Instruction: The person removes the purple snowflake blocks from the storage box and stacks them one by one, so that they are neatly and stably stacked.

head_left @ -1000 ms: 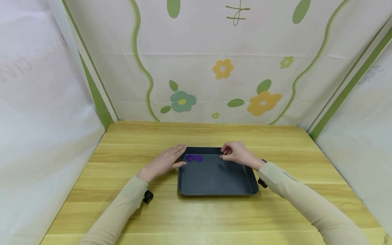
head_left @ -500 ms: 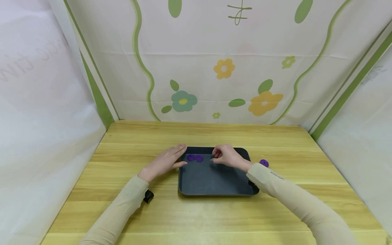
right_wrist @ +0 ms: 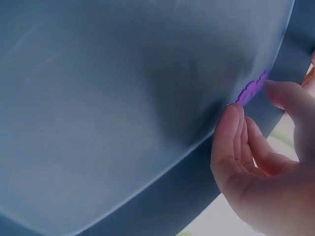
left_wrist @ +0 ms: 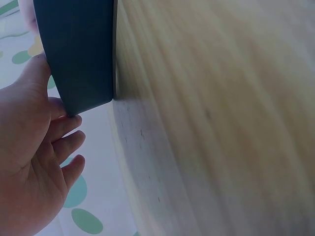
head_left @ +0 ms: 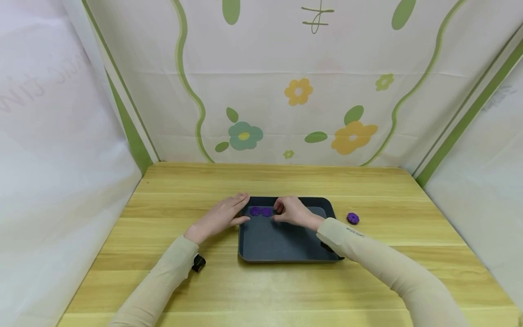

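A dark grey baking tray (head_left: 282,245) lies on the table. Its far left corner is held by my left hand (head_left: 220,215): the thumb reaches over the left rim and the fingers lie along the outside, as the left wrist view also shows. Two purple scalloped discs (head_left: 260,211) sit side by side in that corner. Just right of them, above the tray, is my right hand (head_left: 295,213), thumb and index finger apart. In the right wrist view the purple strip (right_wrist: 251,89) of scalloped edges shows between these fingertips; whether they touch it is unclear.
A further purple disc-shaped piece (head_left: 353,218), perhaps a stack, lies on the wooden table (head_left: 388,254) right of the tray. White fabric walls (head_left: 269,68) printed with flowers enclose the table at the back and both sides.
My right hand has moved left over the tray towards the two purple discs, uncovering the purple piece on the right. The left hand and tray stay put.
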Demonstrator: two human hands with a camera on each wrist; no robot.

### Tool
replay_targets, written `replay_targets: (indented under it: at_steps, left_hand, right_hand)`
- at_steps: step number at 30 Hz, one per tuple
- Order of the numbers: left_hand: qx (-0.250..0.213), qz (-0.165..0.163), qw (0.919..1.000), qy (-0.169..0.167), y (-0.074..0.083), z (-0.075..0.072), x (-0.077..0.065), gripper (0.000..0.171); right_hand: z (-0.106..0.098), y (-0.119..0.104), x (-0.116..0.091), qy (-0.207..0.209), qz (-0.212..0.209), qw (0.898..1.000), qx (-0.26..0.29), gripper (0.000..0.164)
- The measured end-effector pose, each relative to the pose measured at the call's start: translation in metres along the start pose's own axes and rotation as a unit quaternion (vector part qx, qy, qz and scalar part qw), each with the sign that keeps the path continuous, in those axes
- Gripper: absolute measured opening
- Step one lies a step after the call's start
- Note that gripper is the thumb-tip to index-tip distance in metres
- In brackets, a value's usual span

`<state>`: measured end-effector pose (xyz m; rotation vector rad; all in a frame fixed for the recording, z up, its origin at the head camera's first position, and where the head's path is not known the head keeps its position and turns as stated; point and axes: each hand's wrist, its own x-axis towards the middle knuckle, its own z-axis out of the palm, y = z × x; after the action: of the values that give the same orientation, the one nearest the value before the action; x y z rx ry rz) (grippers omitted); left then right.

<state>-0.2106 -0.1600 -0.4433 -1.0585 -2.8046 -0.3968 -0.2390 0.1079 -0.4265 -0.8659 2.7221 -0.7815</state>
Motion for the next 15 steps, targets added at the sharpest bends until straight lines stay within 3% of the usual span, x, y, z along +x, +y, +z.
replay_targets:
  at_steps: [8,15]
  left_hand:
    - [0.001,-0.004,1.0,-0.007,0.001,0.0,0.0,0.065]
    - [0.002,-0.007,1.0,-0.006,0.001,0.0,0.0,0.066]
  right_hand:
    - [0.009,-0.002,0.007,-0.003,0.023,1.0,-0.014,0.027]
    - [0.014,-0.004,0.009,0.02,0.028,0.999,-0.017,0.028]
